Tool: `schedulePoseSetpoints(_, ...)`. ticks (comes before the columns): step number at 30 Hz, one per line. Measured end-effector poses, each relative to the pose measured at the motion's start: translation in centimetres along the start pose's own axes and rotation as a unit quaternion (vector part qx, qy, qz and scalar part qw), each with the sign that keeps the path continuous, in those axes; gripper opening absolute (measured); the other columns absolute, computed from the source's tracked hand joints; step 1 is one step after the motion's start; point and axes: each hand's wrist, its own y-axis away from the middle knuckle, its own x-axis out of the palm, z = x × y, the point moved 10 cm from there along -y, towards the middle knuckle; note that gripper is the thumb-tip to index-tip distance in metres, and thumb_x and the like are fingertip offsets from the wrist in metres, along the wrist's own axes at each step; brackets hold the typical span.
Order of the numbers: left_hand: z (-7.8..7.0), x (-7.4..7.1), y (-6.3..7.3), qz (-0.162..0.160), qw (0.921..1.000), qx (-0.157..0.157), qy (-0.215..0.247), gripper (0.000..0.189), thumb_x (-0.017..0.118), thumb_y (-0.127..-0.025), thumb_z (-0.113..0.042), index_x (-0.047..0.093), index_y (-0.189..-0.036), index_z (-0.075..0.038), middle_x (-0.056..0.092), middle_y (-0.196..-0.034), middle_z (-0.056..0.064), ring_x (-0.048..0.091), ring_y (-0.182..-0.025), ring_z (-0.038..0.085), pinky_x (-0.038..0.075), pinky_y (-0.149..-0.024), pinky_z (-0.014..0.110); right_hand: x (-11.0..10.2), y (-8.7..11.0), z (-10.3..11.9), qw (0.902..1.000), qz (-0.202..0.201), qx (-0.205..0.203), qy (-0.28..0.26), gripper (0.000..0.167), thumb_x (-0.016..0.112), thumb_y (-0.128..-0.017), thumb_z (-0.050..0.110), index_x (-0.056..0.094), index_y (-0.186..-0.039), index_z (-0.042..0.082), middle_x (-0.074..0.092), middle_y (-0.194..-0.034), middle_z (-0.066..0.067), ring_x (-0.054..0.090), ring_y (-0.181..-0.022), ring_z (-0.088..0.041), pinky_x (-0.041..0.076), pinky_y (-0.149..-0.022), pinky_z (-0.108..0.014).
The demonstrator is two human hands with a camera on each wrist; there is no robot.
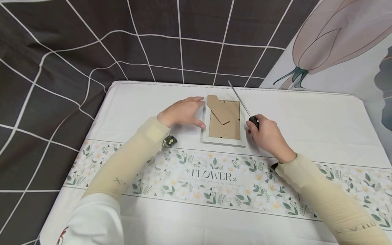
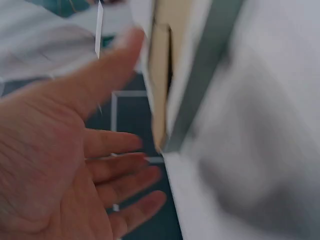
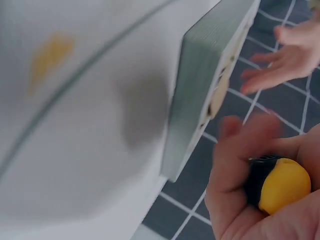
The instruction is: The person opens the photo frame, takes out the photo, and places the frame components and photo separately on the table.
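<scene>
Picture frame (image 1: 224,141) is lying back-up on white tablecloth (image 1: 294,115), betw. hands. L hand (image 1: 185,111) is holding nothing, thumb & fingers standing wide just beside frame's L rail (image 1: 206,133); R hand (image 1: 268,135) is gripping screwdriver (image 1: 244,105) by blk/yel. handle (image 3: 287,186), metal shaft pointing away from person. Frame prob. light, stiff; outer rails looking best to grip. Brown fibreboard-like backing (image 1: 229,131), angled easel leg (image 1: 218,111) looking matte, thin, prob. bendable.
</scene>
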Motion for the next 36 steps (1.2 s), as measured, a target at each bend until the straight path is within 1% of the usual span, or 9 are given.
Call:
schedulePoseSetpoints(2, 0.6, 0.1, -0.6, 0.013, 0.9998, 0.014, 0.01, 0.118, 0.082, -0.077, -0.057, 0.022, -0.156, 0.006, 0.011, -0.166, 0.021, 0.012, -0.153, 0.034, 0.011, -0.125, 0.04, 0.1, 0.8, 0.2, 1.0, 0.004, 0.0, 0.003, 0.042, 0.047, -0.107, 0.027, 0.056, -0.119, -0.012, 0.065, -0.082, -0.017, 0.058, -0.065, -0.025, 0.046, -0.056, -0.036)
schedulePoseSetpoints(4, 0.9, 0.4, -1.2, 0.022, 0.9993, 0.023, 0.02, 0.135, 0.084, -0.071, -0.06, 0.006, -0.158, 0.008, -0.004, -0.166, 0.023, 0.0, -0.154, 0.035, 0.004, -0.125, 0.039, 0.0, 1.6, 0.4, 1.0, 0.007, 0.0, 0.005, 0.04, 0.047, -0.107, 0.026, 0.058, -0.113, -0.011, 0.059, -0.075, -0.014, 0.053, -0.06, -0.024, 0.041, -0.052, -0.034)
schedulePoseSetpoints(6, 0.9, 0.7, -1.8, 0.033, 0.9986, 0.032, 0.024, 0.147, 0.086, -0.067, -0.063, -0.007, -0.156, 0.008, -0.016, -0.164, 0.023, -0.01, -0.153, 0.034, -0.003, -0.124, 0.038, 0.1, 2.3, 0.6, 0.9999, 0.013, 0.001, 0.005, 0.038, 0.045, -0.107, 0.027, 0.058, -0.105, -0.009, 0.052, -0.069, -0.011, 0.047, -0.057, -0.023, 0.037, -0.05, -0.033)
schedulePoseSetpoints(8, 0.7, 1.3, -2.2, 0.048, 0.9977, 0.038, 0.027, 0.154, 0.086, -0.064, -0.065, -0.015, -0.154, 0.008, -0.024, -0.162, 0.023, -0.018, -0.152, 0.032, -0.007, -0.123, 0.037, 0.5, 2.8, 0.8, 0.9996, 0.028, 0.007, 0.0, 0.036, 0.042, -0.108, 0.027, 0.057, -0.098, -0.004, 0.046, -0.065, -0.008, 0.043, -0.055, -0.021, 0.035, -0.05, -0.033)
schedulePoseSetpoints(11, 0.3, 2.0, -2.7, 0.07, 0.9962, 0.047, 0.019, 0.157, 0.086, -0.061, -0.068, -0.015, -0.154, 0.008, -0.027, -0.161, 0.023, -0.022, -0.151, 0.029, -0.009, -0.123, 0.037, 1.3, 3.5, 1.0, 0.9979, 0.061, 0.018, -0.01, 0.035, 0.037, -0.109, 0.026, 0.053, -0.09, 0.001, 0.041, -0.063, -0.006, 0.041, -0.054, -0.02, 0.035, -0.051, -0.032)
schedulePoseSetpoints(15, 0.0, 2.7, -3.2, 0.087, 0.9948, 0.053, -0.001, 0.155, 0.087, -0.06, -0.068, -0.008, -0.156, 0.008, -0.023, -0.162, 0.025, -0.02, -0.151, 0.028, -0.007, -0.123, 0.037, 2.3, 4.1, 1.1, 0.9953, 0.089, 0.033, -0.02, 0.033, 0.033, -0.109, 0.023, 0.047, -0.084, 0.005, 0.039, -0.062, -0.005, 0.041, -0.052, -0.02, 0.036, -0.05, -0.032)
schedulePoseSetpoints(21, -0.3, 3.2, -3.6, 0.103, 0.9932, 0.054, -0.007, 0.156, 0.087, -0.059, -0.069, -0.009, -0.155, 0.01, -0.021, -0.162, 0.026, -0.016, -0.152, 0.034, -0.004, -0.124, 0.043, 2.9, 4.4, 1.5, 0.9954, 0.086, 0.034, -0.025, 0.032, 0.032, -0.11, 0.019, 0.049, -0.086, 0.004, 0.042, -0.064, -0.007, 0.043, -0.052, -0.02, 0.038, -0.047, -0.032)
schedulePoseSetpoints(31, -0.4, 3.6, -3.6, 0.109, 0.9923, 0.047, -0.037, 0.157, 0.087, -0.059, -0.068, -0.01, -0.154, 0.011, -0.019, -0.162, 0.028, -0.014, -0.152, 0.035, -0.006, -0.123, 0.036, 3.6, 4.3, 1.6, 0.9955, 0.078, 0.048, -0.023, 0.032, 0.032, -0.109, 0.016, 0.05, -0.086, 0.003, 0.043, -0.067, -0.008, 0.044, -0.057, -0.022, 0.039, -0.05, -0.032)
schedulePoseSetpoints(36, -0.3, 3.6, -3.8, 0.115, 0.9918, 0.032, -0.046, 0.159, 0.087, -0.058, -0.069, -0.01, -0.154, 0.011, -0.019, -0.162, 0.028, -0.014, -0.152, 0.035, -0.005, -0.123, 0.036, 4.0, 4.2, 1.7, 0.9956, 0.076, 0.051, -0.017, 0.031, 0.033, -0.109, 0.015, 0.051, -0.087, 0.003, 0.044, -0.068, -0.009, 0.045, -0.058, -0.022, 0.039, -0.051, -0.033)
